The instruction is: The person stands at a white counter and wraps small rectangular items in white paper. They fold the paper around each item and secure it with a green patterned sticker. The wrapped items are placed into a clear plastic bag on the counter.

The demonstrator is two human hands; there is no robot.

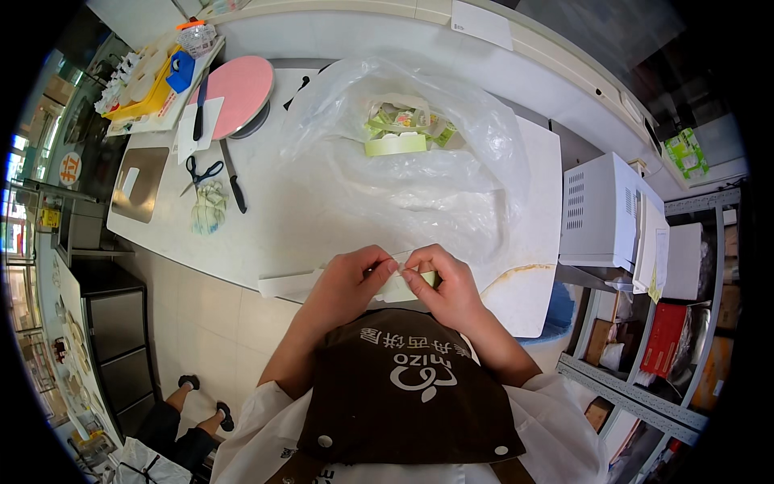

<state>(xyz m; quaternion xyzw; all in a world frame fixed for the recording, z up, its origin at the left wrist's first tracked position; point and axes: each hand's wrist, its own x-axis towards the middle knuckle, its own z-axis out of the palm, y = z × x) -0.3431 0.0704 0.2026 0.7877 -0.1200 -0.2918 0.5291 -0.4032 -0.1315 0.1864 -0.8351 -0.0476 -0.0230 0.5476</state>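
Both hands pinching a small pale piece at desk edge

Left hand point(348, 282) & right hand point(445, 284) meeting just above near edge of white desk point(266, 234), fingers point(385, 264) of both clenched on a small pale green-white piece point(403, 286). Held close to body, over brown apron point(403, 395). Behind hands: big clear plastic bag point(419, 161) w/ pale green tape rolls point(395, 143) inside. Far left on desk: scissors point(200, 173), black-handled knife point(234, 181), pink round turntable point(238, 94). White microwave point(601, 214) off to the right
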